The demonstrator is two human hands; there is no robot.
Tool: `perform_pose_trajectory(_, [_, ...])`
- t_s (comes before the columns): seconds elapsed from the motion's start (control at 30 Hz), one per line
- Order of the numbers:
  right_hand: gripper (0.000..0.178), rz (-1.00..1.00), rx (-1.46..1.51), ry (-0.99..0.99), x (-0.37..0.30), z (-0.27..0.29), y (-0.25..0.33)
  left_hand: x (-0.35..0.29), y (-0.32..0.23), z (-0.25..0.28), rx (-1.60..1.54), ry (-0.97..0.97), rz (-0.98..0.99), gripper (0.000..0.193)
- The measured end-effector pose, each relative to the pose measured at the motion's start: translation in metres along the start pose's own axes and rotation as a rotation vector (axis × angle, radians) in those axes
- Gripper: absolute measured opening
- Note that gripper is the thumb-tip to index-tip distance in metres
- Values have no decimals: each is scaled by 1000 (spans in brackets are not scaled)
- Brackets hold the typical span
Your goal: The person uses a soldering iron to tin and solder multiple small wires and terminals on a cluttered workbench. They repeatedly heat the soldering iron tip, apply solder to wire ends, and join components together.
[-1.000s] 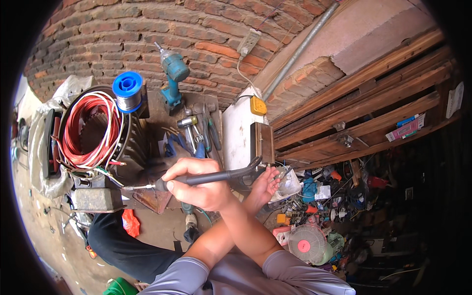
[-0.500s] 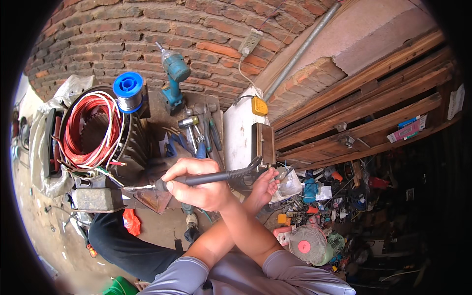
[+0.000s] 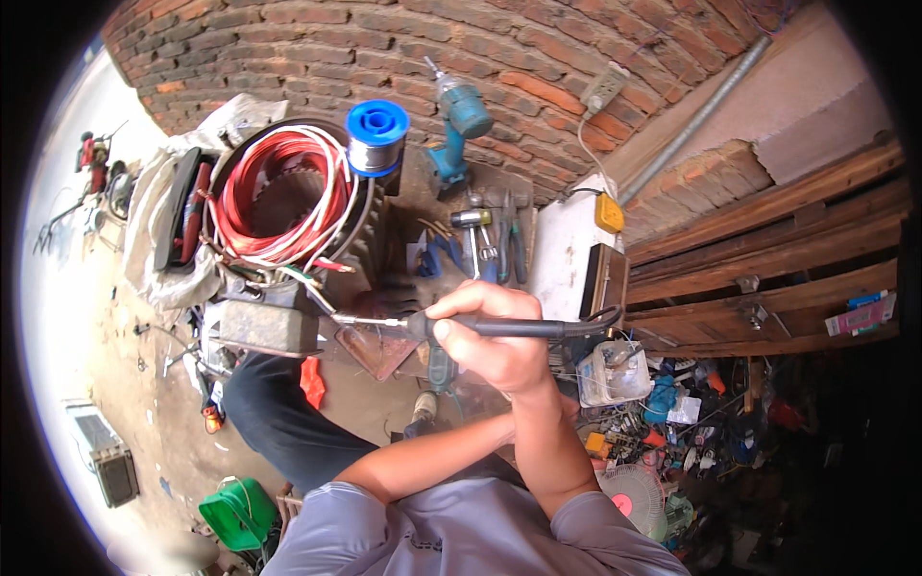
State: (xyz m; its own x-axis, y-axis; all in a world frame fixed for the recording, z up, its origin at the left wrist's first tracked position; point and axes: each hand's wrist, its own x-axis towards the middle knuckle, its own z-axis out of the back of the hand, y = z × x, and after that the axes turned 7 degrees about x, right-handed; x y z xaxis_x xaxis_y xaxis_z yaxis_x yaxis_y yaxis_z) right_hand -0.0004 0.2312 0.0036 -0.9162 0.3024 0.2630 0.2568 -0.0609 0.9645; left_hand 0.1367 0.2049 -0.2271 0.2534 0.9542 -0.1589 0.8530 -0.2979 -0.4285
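My right hand [image 3: 495, 336] is closed around the black handle of a soldering iron [image 3: 533, 328]. Its metal tip points left and reaches the stripped wire end [image 3: 331, 309] of a lead, though whether they touch is too small to tell. That lead comes from a coil of red and white wire [image 3: 283, 197] lying on a finned motor housing [image 3: 370, 226]. Beneath the right forearm passes my left arm, crossing to the right; my left hand [image 3: 569, 408] is mostly hidden behind that forearm, fingers out of sight. A blue spool of solder [image 3: 377, 139] stands on the housing's right edge.
Behind the housing is a teal cordless impact driver [image 3: 456, 125] by the brick wall. A hammer [image 3: 471, 219] and pliers [image 3: 514, 240] lie right of it. A white plastic tub [image 3: 615, 374] and scattered parts are at the right; a green container [image 3: 238, 514] sits lower left.
The view has shifted left, so everything appears farther right. The iron's tip stays near the lead end. My left hand, visible before beside the tub, has drawn back behind the right forearm.
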Motion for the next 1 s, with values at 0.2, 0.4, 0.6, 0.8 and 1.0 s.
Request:
perform_pose_trajectory(0.2, [14,-40,7,-19,-1,1,3,-153,-61,-9,565,-373,84,27])
perform_pose_trajectory(0.4, [13,-103,43,-19,-2,-1,6,-258,-84,3,1405,-1131,-268,13])
perform_pose_trajectory(0.6, [12,-54,5,-21,-2,3,5,-282,-78,-7,1364,-1001,-565,10])
perform_pose_trajectory(0.8, [12,-43,-7,-31,-1,3,0,-299,-62,-9,1351,-1280,-854,17])
perform_pose_trajectory(1.0, [12,-97,38,-45,-3,4,-4,-296,-65,-8,1485,-1268,-166,71])
